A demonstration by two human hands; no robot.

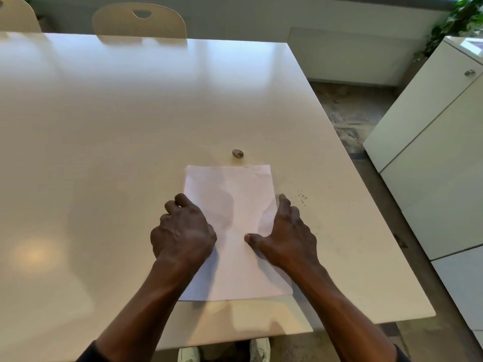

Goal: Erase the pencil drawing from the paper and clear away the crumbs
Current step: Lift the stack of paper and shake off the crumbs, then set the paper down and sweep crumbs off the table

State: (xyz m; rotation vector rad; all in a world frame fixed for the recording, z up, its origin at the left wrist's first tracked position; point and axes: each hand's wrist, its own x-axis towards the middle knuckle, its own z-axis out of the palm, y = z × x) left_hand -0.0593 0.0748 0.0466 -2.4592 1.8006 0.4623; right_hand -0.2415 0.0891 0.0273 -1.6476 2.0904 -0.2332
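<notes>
Landmark = paper [230,194]: white sheet, portrait, lightly creased, flat on the surface [104,126]. It sits near the surface's near edge.

Left grip [183,231]: over the paper's left edge, about mid-length. Fingers [180,202] curled under, knuckles up. Thumb hidden, so I can't tell whether it pinches the paper's edge or has hold of nothing.

Right grip [287,236]: on the paper's right edge, level with the left one. Fingers fairly straight, running along and just outside that edge, pointing away from the person. Thumb [249,237] spread wide inward and lying on the sheet. Spread out flat, nothing held.

Eraser [237,153]: small grey oval on the surface just beyond the paper's far edge, roughly centred on it. Not touching the sheet, well clear of both grips.

Crumbs [302,197]: small scatter of dark specks on the surface, right of the paper's right edge, just past the right fingertips. Too small to count.

Other stuff, all referenced to the paper:
- two pale chairs [138,22] well beyond its far edge, pushed up to the surface's far side
- white cabinet [431,152] well off to its right, past the surface's right edge
- green plant [460,19] far right and beyond, above the cabinet
- white shoes [261,348] on the floor below its near edge
</notes>
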